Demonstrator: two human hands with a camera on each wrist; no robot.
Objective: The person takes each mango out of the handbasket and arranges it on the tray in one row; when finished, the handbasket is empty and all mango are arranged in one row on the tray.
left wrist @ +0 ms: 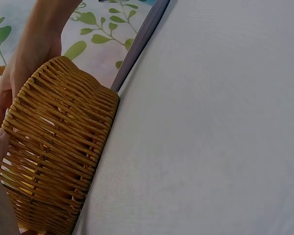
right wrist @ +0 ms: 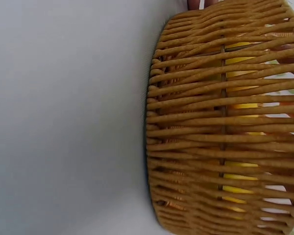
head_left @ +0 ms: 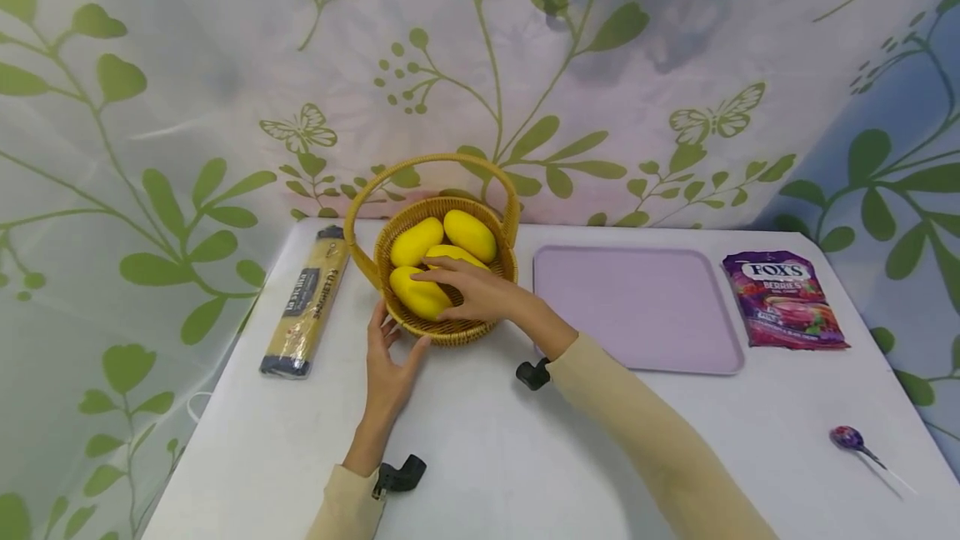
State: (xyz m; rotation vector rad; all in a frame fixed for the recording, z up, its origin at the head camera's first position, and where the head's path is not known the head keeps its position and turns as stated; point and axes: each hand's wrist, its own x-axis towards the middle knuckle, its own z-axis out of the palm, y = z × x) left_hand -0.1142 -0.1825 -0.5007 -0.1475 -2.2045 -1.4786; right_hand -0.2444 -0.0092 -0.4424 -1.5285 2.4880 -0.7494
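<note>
Your spread right hand (head_left: 478, 287) may fumble the wicker basket's (head_left: 459, 337) eight-o'clock mango (head_left: 415, 297) if your spread left hand (head_left: 390, 375) slips.

We see one yellow fruit (head_left: 454, 254) partly hidden by the right grip (head_left: 480, 286); we cannot read the smallest print on the candy bag (head_left: 786, 300). In the right wrist view, the right edge cuts off the woven basket (right wrist: 210, 122).
</note>
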